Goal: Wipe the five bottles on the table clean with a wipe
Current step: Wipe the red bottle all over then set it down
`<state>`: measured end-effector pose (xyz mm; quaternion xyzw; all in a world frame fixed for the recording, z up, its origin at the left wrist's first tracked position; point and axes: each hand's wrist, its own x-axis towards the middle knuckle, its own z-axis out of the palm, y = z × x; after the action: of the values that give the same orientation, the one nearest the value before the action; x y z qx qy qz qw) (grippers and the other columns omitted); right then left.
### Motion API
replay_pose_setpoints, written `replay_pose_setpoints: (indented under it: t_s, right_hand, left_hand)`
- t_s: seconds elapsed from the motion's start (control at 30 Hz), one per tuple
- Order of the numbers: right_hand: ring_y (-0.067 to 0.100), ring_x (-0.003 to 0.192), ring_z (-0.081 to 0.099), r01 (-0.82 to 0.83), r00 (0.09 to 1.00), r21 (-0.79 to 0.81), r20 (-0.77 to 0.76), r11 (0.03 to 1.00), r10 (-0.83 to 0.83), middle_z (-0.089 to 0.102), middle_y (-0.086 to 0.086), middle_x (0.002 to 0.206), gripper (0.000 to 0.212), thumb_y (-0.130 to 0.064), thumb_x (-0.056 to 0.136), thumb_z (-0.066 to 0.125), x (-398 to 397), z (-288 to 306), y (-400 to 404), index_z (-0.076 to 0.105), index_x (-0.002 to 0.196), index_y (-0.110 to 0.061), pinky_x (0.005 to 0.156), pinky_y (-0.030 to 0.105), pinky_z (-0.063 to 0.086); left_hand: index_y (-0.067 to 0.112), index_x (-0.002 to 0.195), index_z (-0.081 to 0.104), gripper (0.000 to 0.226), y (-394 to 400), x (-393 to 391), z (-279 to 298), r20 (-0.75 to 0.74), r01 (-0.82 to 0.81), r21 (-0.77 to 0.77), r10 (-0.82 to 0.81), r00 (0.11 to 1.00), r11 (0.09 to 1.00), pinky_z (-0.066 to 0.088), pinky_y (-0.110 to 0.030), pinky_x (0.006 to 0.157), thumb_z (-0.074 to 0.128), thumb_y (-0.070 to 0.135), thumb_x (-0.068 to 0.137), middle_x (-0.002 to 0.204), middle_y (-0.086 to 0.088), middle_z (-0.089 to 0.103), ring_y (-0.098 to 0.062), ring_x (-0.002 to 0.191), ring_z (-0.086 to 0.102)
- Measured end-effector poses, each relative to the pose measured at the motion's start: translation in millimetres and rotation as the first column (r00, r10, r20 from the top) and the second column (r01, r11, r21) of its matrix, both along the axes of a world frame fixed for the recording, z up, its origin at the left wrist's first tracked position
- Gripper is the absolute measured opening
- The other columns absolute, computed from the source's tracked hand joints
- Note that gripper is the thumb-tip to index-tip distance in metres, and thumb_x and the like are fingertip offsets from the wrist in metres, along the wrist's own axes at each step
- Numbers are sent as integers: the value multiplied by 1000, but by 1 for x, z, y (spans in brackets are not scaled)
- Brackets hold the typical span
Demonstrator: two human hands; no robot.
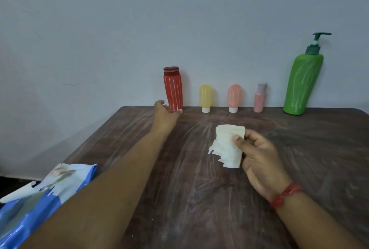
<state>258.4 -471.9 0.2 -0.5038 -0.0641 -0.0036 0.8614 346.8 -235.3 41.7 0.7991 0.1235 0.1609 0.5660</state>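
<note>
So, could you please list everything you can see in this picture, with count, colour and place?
red bottle: one, red with white streaks, far edge, leftmost in the row
yellow bottle: one, yellow, white cap down, right of the red one
peach bottle: one, peach, white cap down, middle of the row
pink bottle: one, pink, right of the peach one
pump bottle: one, green, far right
wipe: one, white, above mid-table
wipes pack: one, blue and white, near left corner
table: one, dark brown, smeared white
left hand: reaching the red bottle's base
right hand: fingers pinching the wipe, red thread at wrist
</note>
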Motion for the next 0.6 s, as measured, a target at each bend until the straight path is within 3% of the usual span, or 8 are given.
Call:
replay_pose_setpoints:
  t_s: [0.13, 0.33, 0.6]
  right_hand:
    - [37, 109, 68, -10, 1000, 23, 14, 1000, 9, 71, 18, 115, 32, -17, 83, 66, 7, -3, -1, 68, 113, -5, 90, 57, 55]
    - [34, 109, 68, -24, 999, 59, 33, 998, 22, 71, 16, 116, 31, -17, 85, 65, 12, -4, -1, 68, 113, -5, 88, 57, 56]
    - [34, 109, 68, -37, 999, 76, 36, 996, 34, 71, 16, 116, 27, -17, 85, 65, 13, -5, -1, 71, 110, -7, 84, 55, 58]
  left_hand:
    - [13, 156, 16, 92, 7, 40, 0, -16, -32, 61, 33, 999, 998, 37, -43, 114, 78, 24, 90, 158, -13, 37, -30, 140, 45]
    - [10, 145, 23, 84, 5, 83, -5, 11, -21, 173, 19, 1000, 985, 45, -37, 101, 81, 22, 86, 142, -11, 50, -30, 128, 54]
    - [11, 139, 34, 68, 5, 100, -27, 22, -126, 209, 125, 992, 970, 51, -43, 102, 77, 16, 86, 138, -12, 55, -32, 123, 58]
